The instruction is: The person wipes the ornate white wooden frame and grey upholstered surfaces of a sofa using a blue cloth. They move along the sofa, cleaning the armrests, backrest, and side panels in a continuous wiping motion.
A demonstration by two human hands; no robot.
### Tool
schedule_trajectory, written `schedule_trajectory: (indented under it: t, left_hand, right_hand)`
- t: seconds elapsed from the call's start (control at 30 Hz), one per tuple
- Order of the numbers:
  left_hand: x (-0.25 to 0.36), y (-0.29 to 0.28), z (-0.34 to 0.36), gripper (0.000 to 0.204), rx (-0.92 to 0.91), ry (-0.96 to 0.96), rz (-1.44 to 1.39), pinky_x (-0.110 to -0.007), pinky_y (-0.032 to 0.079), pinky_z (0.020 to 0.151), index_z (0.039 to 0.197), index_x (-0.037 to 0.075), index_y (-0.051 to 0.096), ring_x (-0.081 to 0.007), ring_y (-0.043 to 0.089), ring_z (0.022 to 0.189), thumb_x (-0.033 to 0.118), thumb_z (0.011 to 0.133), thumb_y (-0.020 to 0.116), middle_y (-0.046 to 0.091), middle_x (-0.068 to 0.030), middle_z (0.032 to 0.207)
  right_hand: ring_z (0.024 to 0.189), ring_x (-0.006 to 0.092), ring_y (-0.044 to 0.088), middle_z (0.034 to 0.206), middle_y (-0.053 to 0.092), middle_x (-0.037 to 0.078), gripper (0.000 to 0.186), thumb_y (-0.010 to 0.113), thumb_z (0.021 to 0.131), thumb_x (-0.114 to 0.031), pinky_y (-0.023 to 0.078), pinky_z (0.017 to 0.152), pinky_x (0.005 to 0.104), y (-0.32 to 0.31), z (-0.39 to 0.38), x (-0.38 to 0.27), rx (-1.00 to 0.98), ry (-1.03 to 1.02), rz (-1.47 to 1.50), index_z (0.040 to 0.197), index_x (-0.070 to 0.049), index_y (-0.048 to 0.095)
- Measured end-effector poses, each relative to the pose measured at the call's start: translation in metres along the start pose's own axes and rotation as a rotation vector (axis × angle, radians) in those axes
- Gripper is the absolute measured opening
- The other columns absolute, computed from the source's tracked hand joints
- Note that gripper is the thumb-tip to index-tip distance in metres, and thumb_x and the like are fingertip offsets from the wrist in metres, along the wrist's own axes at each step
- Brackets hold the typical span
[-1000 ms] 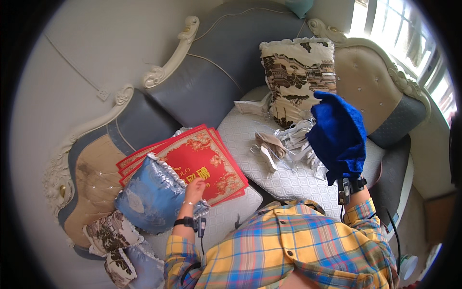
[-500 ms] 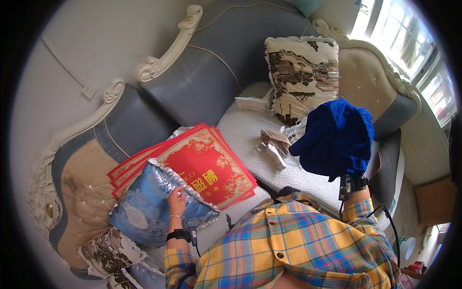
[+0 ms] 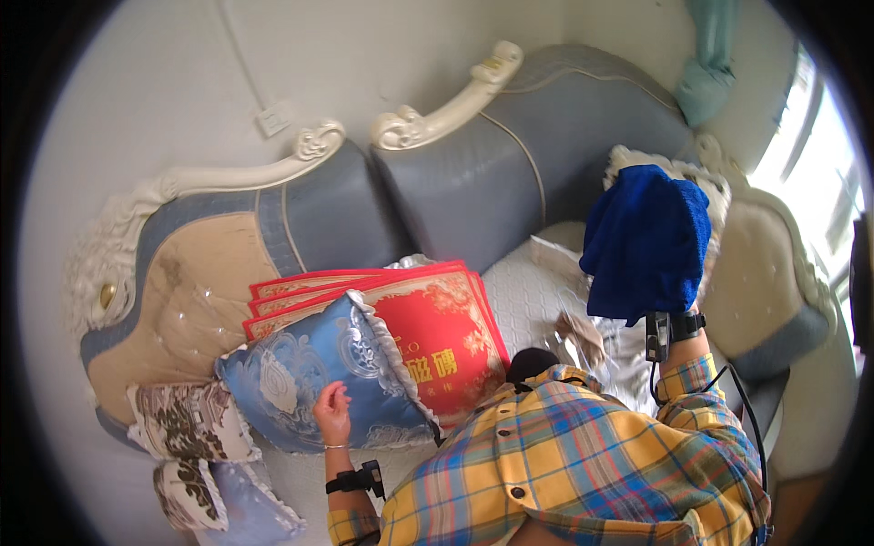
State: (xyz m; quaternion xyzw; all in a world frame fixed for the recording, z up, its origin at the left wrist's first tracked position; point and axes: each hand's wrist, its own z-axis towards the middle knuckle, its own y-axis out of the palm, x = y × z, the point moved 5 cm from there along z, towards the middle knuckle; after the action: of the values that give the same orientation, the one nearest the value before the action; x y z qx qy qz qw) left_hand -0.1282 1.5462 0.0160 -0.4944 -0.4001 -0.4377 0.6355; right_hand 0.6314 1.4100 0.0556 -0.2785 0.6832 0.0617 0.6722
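Observation:
My left hand (image 3: 332, 409), fingers loosely curled but apart and empty, is over the blue satin ruffled pillow (image 3: 287, 382). That pillow leans on a stack of red decorated boards (image 3: 460, 323) on the quilted mattress (image 3: 505, 284). At right, a royal-blue cloth (image 3: 645, 241) covers my right hand (image 3: 674, 287) up to the wrist, hiding its fingers. The cloth is raised in front of a printed cream pillow (image 3: 715, 187), mostly hidden. White hangers and a beige item (image 3: 581, 341) lie below the cloth.
Printed pillows (image 3: 191, 419) and a pale blue one (image 3: 255, 510) lie at lower left. Grey-and-beige padded backrests (image 3: 455, 182) with carved cream trim run along the white wall, which has a socket (image 3: 271, 118). A bright window (image 3: 810, 155) is at right.
The view has turned, showing more wall. My left hand has moved back across the blue pillow, away from the boards. The blue cloth has risen, now hiding most of the cream pillow.

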Motion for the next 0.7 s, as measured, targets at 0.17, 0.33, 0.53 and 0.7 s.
schedule_trajectory:
  t: [0.17, 0.33, 0.53, 0.7]
  left_hand:
    - [0.014, 0.007, 0.003, 0.015, 0.256, 0.066, 0.093, -0.023, 0.048, 0.062, 0.102, 0.0, 0.063, -0.0111, 0.059, 0.069, 0.007, 0.092, 0.054, 0.064, -0.0065, 0.087]
    - [0.048, 0.049, 0.046, 0.015, 0.339, 0.214, 0.186, -0.026, 0.049, 0.063, 0.101, -0.001, 0.062, -0.0155, 0.062, 0.073, 0.003, 0.09, 0.054, 0.064, -0.0086, 0.087]
    - [0.115, 0.102, 0.15, 0.018, 0.285, 0.233, 0.488, -0.032, 0.051, 0.072, 0.102, -0.001, 0.062, -0.026, 0.064, 0.081, 0.001, 0.084, 0.057, 0.065, -0.0145, 0.091]
    - [0.13, 0.156, 0.267, 0.039, 0.16, 0.307, 0.694, -0.04, 0.048, 0.083, 0.123, 0.001, 0.051, -0.0322, 0.06, 0.096, 0.004, 0.084, 0.056, 0.062, -0.0172, 0.105]
  right_hand:
    - [0.108, 0.0305, 0.058, 0.112, 0.063, 0.016, 0.04, 0.056, 0.09, -0.039, 0.042, 0.095, 0.044, 0.093, 0.086, -0.061, -0.076, -0.196, -0.084, 0.109, -0.004, 0.062]
    - [0.109, 0.0312, 0.057, 0.113, 0.062, 0.016, 0.041, 0.056, 0.089, -0.039, 0.041, 0.096, 0.0447, 0.198, 0.162, -0.118, -0.117, -0.371, -0.161, 0.11, -0.004, 0.063]
    - [0.11, 0.0322, 0.057, 0.114, 0.062, 0.016, 0.041, 0.056, 0.089, -0.039, 0.04, 0.097, 0.0455, 0.339, 0.248, -0.164, -0.076, -0.615, -0.278, 0.11, -0.004, 0.063]
    - [0.111, 0.0329, 0.056, 0.114, 0.062, 0.016, 0.041, 0.056, 0.088, -0.039, 0.04, 0.099, 0.0462, 0.473, 0.274, -0.189, 0.16, -0.986, -0.375, 0.111, -0.005, 0.063]
